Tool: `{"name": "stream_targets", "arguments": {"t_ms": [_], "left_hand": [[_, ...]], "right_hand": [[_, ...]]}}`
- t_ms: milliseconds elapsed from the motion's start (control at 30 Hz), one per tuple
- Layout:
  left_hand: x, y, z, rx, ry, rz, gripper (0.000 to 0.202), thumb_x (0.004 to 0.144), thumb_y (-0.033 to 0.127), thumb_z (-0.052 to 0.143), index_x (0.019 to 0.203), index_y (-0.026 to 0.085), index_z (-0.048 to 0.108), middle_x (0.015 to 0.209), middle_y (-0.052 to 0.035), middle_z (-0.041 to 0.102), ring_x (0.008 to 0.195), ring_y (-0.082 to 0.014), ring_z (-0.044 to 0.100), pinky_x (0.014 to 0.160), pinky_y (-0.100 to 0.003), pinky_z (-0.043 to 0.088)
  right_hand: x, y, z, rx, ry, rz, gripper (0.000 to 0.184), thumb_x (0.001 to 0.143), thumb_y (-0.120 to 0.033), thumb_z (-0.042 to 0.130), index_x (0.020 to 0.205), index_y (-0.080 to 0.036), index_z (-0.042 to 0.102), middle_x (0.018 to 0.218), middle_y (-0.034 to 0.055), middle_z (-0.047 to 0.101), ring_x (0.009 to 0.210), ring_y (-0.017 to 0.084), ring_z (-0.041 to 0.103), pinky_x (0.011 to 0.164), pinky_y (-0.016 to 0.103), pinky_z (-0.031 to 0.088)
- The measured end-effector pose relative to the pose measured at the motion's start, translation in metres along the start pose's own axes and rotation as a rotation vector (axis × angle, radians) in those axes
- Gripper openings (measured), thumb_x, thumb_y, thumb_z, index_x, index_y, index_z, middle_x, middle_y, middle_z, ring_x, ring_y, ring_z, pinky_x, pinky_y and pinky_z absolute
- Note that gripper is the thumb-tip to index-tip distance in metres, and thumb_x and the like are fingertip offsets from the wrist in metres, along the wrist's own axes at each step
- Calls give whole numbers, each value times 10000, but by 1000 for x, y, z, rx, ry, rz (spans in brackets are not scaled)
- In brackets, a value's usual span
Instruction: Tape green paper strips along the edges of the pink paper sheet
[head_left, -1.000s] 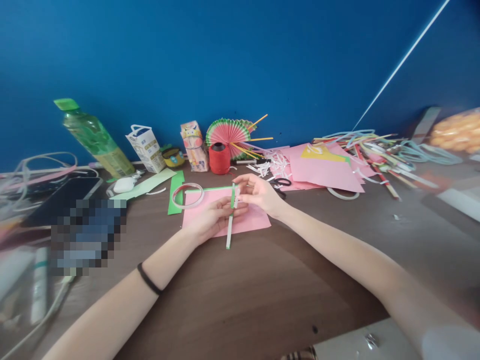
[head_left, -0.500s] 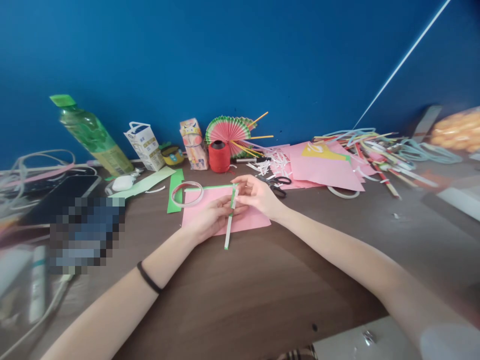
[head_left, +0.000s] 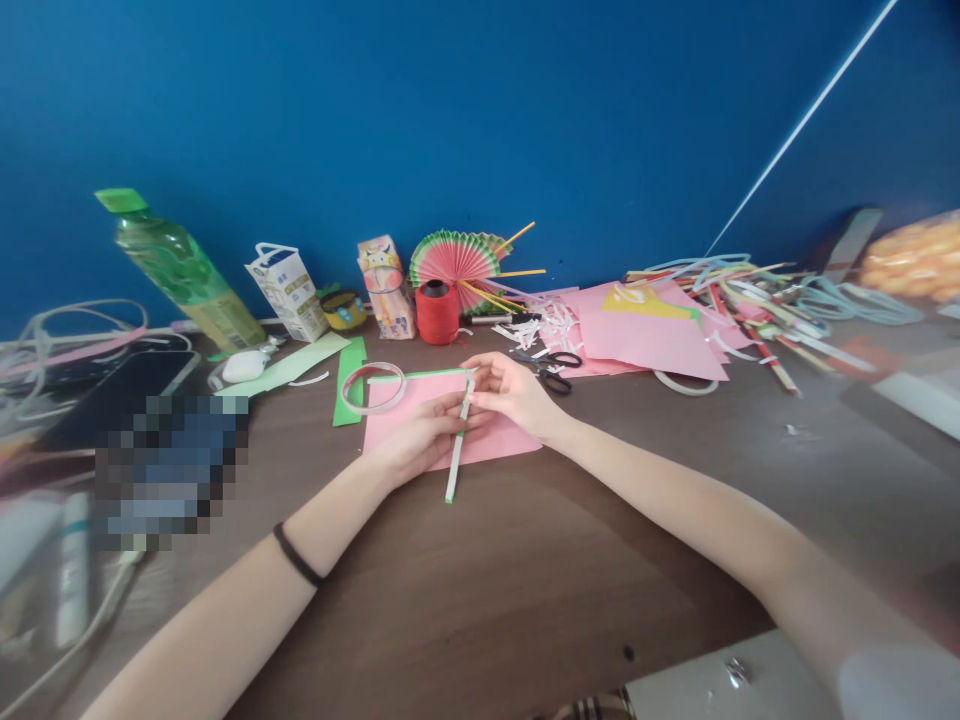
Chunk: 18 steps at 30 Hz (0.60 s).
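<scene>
In the head view, a strip [head_left: 454, 466] is held over the pink sheet [head_left: 390, 400]: its middle by the loosely curled left hand [head_left: 420, 436], its upper end pinched between thumb and fingers of the right hand [head_left: 516, 398]. The sheet's far-left corner is overlapped by tape [head_left: 352, 407].

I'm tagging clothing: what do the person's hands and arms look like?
The left hand and right hand wear no gloves. A thin black band circles the left forearm; the right forearm shows bare. A pale, blurred patch at the lower right may be a sleeve.
</scene>
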<state>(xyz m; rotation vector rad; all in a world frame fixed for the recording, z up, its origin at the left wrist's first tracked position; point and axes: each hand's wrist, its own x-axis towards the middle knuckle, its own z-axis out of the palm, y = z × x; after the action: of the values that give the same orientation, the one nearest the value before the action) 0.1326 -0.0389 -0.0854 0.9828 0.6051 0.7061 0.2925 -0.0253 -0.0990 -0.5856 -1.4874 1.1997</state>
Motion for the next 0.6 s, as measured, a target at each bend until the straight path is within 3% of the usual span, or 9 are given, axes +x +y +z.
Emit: {"name": "stream_targets", "arguments": {"t_ms": [300,600], "left_hand": [[-1,0,-5,-3,-107,13,505,634,-72,544,1102,115,547,1128,-111,591,1129,-234,502,1090,-445,194],[0,1,-2,-45,-7,1,529,612,-130,475,1080,106,545,1080,-92,612,1143,-208,492,1106,-422,176]], "right_hand": [[1,1,-1,-1,22,18,372,632,-137,653,977,-165,517,787,-4,515,731,119,541,705,275,476],[0,0,-1,58,24,-4,387,623,-144,671,979,-172,522,790,-5,510,743,116,525,706,262,468]]}}
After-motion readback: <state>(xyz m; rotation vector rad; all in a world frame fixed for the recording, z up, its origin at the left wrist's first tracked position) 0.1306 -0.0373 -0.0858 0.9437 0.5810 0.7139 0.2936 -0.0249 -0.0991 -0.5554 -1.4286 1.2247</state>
